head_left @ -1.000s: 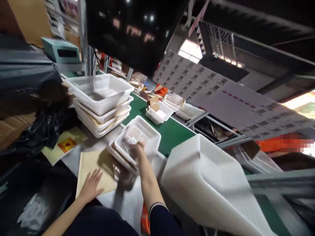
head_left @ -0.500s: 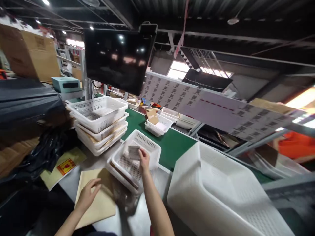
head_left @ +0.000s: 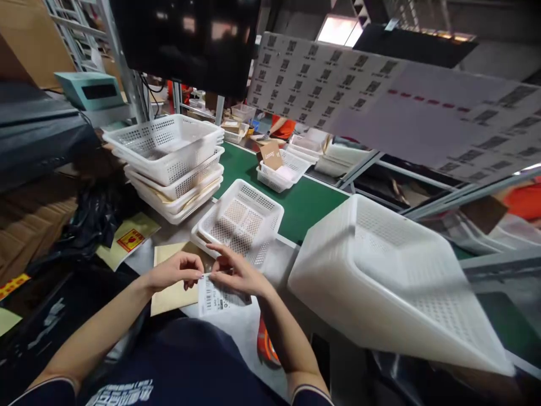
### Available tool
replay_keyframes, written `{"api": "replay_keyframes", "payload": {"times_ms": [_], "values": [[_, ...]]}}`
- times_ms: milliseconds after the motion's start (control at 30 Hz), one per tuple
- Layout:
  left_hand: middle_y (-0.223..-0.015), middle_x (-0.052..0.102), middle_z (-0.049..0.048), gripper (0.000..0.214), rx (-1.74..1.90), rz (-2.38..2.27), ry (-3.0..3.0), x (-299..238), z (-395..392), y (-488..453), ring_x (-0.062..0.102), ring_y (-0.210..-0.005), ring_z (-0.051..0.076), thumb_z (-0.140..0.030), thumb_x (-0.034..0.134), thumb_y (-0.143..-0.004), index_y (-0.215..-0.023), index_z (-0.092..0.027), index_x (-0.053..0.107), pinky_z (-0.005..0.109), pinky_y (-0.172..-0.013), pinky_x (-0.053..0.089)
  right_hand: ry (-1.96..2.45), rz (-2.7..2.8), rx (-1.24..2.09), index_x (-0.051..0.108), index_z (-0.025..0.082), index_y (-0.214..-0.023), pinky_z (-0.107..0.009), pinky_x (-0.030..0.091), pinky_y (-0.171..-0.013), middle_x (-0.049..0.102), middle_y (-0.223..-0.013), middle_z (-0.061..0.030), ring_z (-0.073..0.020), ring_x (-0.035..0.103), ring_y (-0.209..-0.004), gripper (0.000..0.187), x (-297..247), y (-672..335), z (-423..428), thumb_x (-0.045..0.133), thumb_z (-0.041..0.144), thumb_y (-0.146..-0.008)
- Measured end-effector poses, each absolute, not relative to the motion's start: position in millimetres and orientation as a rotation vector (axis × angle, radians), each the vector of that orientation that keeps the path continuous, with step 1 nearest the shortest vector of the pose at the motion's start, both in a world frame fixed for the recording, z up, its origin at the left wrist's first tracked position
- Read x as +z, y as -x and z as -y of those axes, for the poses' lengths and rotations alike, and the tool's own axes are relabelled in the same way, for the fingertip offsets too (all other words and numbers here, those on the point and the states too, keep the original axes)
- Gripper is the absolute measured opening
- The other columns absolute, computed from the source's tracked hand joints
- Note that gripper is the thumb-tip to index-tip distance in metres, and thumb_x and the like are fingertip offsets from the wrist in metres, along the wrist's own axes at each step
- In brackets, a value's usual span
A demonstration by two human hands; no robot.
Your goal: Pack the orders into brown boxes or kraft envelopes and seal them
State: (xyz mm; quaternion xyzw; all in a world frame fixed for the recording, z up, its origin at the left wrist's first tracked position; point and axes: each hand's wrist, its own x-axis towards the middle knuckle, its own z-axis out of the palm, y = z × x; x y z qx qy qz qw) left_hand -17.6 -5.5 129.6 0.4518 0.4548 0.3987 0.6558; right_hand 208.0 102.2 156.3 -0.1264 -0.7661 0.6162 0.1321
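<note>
A white printed label [head_left: 214, 296] with barcodes is held between both my hands just above the steel table edge. My left hand [head_left: 175, 270] pinches its upper left corner. My right hand [head_left: 236, 273] grips its top right side with fingers curled. Under the label lies a tan padded envelope [head_left: 171, 293]. Just beyond my hands sits an empty white perforated basket [head_left: 240, 220], nested on another one.
A stack of white baskets [head_left: 169, 163] stands at the back left. A large tilted white basket [head_left: 393, 276] fills the right. A green conveyor belt [head_left: 304, 206] carries a small basket with a cardboard box [head_left: 279, 169]. Black bags [head_left: 93, 220] and a yellow envelope [head_left: 127, 239] lie left.
My right hand lifted the label out of the basket and brought it toward me. My left hand left the tan envelope and took hold of the label too.
</note>
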Motion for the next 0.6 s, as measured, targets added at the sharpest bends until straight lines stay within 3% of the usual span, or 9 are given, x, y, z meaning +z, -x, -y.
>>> {"api": "replay_keyframes", "payload": {"times_ms": [433, 500, 600], "values": [[-0.053, 0.06, -0.0014, 0.02, 0.879, -0.876, -0.85, 120, 25, 17, 0.05, -0.047, 0.009, -0.03, 0.081, -0.068, -0.069, -0.015, 0.069, 0.021, -0.047, 0.043, 0.432, 2.211, 1.999, 0.042, 0.025, -0.157, -0.02, 0.045, -0.052, 0.068, -0.086, 0.0006, -0.0116, 0.059, -0.066, 0.074, 155, -201, -84, 0.076, 0.04, -0.093], [-0.051, 0.056, -0.0027, 0.019, 0.902, -0.866, -0.808, 117, 28, 16, 0.047, -0.045, 0.009, -0.03, 0.081, -0.066, -0.067, -0.015, 0.068, 0.021, -0.046, 0.039, 0.416, 2.286, 1.861, 0.043, 0.028, -0.158, -0.024, 0.051, -0.057, 0.07, -0.09, -0.0012, -0.0143, 0.064, -0.071, 0.072, 152, -198, -80, 0.075, 0.039, -0.094], [-0.048, 0.051, -0.0043, 0.021, 0.952, -0.835, -0.676, 104, 34, 12, 0.041, -0.042, 0.007, -0.031, 0.08, -0.065, -0.068, -0.016, 0.064, 0.02, -0.044, 0.03, 0.33, 2.379, 1.404, 0.056, 0.03, -0.15, -0.042, 0.06, -0.09, 0.072, -0.118, -0.0098, -0.0239, 0.07, -0.104, 0.06, 141, -191, -71, 0.075, 0.035, -0.094]]}}
